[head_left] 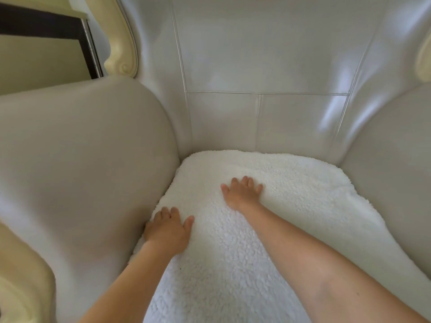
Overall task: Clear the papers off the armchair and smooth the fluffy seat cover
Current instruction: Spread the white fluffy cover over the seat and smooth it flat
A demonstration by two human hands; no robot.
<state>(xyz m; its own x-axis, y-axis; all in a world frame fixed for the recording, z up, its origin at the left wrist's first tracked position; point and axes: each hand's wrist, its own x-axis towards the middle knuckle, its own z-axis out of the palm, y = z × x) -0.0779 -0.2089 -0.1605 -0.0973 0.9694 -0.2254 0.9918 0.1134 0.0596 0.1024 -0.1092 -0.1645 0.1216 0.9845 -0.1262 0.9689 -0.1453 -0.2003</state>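
Note:
A fluffy white seat cover (291, 201) lies over the seat of a pale leather armchair (268, 66). My left hand (169, 229) presses flat on the cover's left side, its fingers sinking into the gap beside the left armrest. My right hand (241, 192) lies flat with spread fingers on the middle of the cover, nearer the backrest. No papers show on the seat.
The padded left armrest (81, 159) and right armrest (396, 171) close in the seat on both sides. Carved cream wood trim (121, 47) frames the backrest at upper left. A dark piece of furniture (46, 26) stands behind the chair at far left.

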